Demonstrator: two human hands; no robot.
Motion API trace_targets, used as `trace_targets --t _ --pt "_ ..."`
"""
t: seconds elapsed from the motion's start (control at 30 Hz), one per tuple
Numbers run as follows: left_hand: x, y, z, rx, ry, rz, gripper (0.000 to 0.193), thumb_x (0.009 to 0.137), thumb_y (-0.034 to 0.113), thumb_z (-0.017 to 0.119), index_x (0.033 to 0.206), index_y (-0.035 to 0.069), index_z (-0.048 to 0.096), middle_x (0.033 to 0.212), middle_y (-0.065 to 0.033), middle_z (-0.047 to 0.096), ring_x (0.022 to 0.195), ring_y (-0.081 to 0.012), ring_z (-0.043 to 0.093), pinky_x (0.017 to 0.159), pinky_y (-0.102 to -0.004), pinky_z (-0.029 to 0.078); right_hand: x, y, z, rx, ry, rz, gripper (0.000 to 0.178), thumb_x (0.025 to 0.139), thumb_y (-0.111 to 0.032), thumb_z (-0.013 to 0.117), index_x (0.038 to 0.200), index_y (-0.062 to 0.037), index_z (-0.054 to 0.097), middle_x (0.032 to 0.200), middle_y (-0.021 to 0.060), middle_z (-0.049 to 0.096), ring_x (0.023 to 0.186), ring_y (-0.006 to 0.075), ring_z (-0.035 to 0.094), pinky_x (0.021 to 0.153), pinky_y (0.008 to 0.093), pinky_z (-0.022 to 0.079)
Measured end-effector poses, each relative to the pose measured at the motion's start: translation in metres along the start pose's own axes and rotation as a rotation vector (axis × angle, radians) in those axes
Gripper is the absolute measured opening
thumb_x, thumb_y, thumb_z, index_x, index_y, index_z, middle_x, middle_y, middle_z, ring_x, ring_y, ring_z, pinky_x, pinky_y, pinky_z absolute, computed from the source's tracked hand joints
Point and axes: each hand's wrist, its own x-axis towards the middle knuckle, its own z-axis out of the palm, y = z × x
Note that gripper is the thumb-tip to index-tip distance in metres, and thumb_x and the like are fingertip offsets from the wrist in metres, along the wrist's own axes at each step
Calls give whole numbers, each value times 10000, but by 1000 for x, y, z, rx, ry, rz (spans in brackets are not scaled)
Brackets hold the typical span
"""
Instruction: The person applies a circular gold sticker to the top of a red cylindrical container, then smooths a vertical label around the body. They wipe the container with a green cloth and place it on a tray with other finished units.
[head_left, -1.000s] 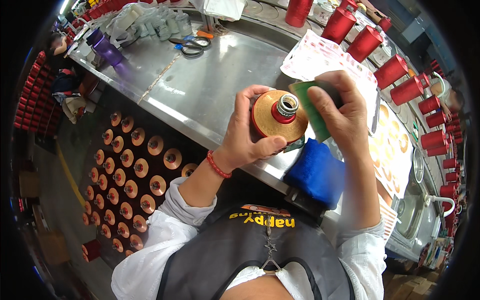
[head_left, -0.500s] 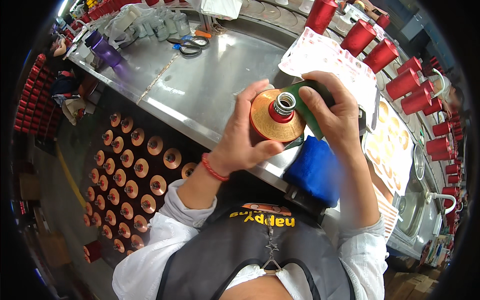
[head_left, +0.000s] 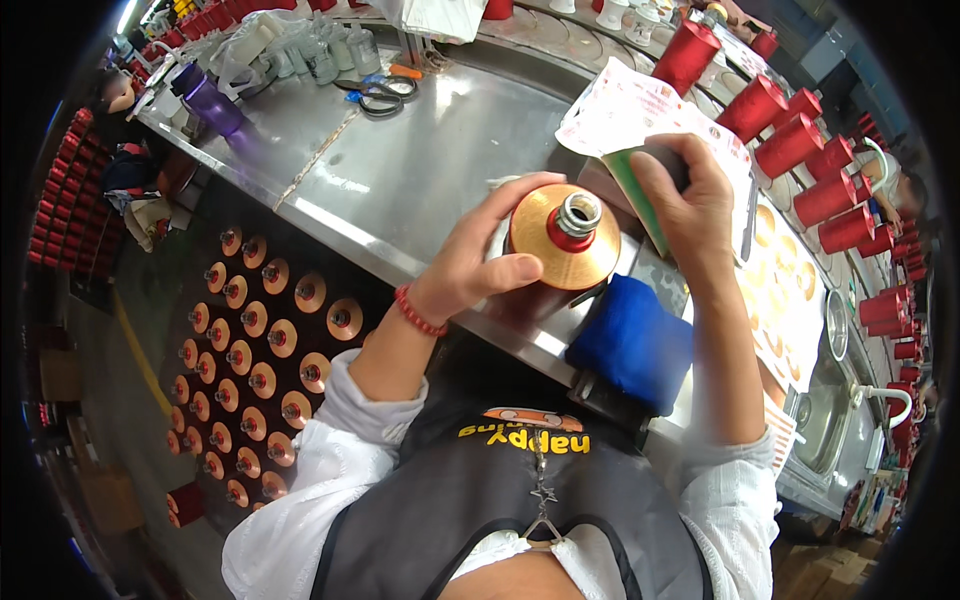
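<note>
My left hand (head_left: 465,265) is wrapped round a dark red bottle (head_left: 540,302) near the bench's front edge. The bottle is tilted toward me, with a gold disc-shaped shoulder (head_left: 545,240) and an open glass mouth with a screw thread. My right hand (head_left: 695,205) grips a flat green scraper-like piece (head_left: 638,195) with a dark part under the fingers. This piece stands apart from the bottle, to its right. A blue cloth-covered bundle (head_left: 630,330) lies just below the right hand, at the bench edge.
Scissors (head_left: 382,95), a purple bottle (head_left: 210,103) and clear glass jars (head_left: 340,50) stand across the metal bench (head_left: 400,170). Printed sheets (head_left: 650,110) and gold round labels (head_left: 775,280) lie at right. Red bottles (head_left: 790,145) line a conveyor beyond; several gold-shouldered bottles (head_left: 262,378) stand lower left.
My right hand has drawn the green piece up and right, off the bottle's gold shoulder. The bottle has shifted slightly right and down in my left hand. Red bottles on the conveyor have moved along.
</note>
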Motion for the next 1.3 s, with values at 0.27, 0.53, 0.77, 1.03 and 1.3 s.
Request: trace_targets --t 0.27,0.53,0.77,1.03,1.3 --pt "-3 -17 32 120 195 143 837 797 397 808 1388 -1 369 1303 -158 550 1192 -213 562 1027 -352 456 3 1 1 85 -67 -35 204 929 -167 726 1050 -20 652 943 26 668 880 106 601 811 263 494" --pt "4 -17 25 -6 106 50 802 801 347 775 1402 -2 376 1311 -130 553 1202 -196 559 1044 -344 447 16 1 8 -25 -191 -216 244 900 -175 746 1063 -16 658 907 50 679 839 124 619 779 289 508" --pt "13 -15 7 70 39 -15 932 816 337 757 1513 -29 258 1350 -171 521 1255 -238 528 1091 -358 392 18 8 11 59 -188 -125 217 910 -161 736 1057 -17 667 911 48 690 845 115 633 777 283 524" --pt "14 -26 31 186 273 130 785 779 304 795 1369 -6 381 1244 -161 574 1142 -219 591 986 -353 487 43 17 11 -109 -88 -213 239 886 -159 748 1046 0 670 858 91 710 801 146 657 746 292 538" --pt "18 -30 17 -9 177 23 823 794 309 779 1429 -5 362 1307 -133 542 1212 -201 551 1051 -342 438 50 10 19 2 -353 -229 251 902 -179 747 1073 -16 663 937 43 671 891 121 617 827 273 496"
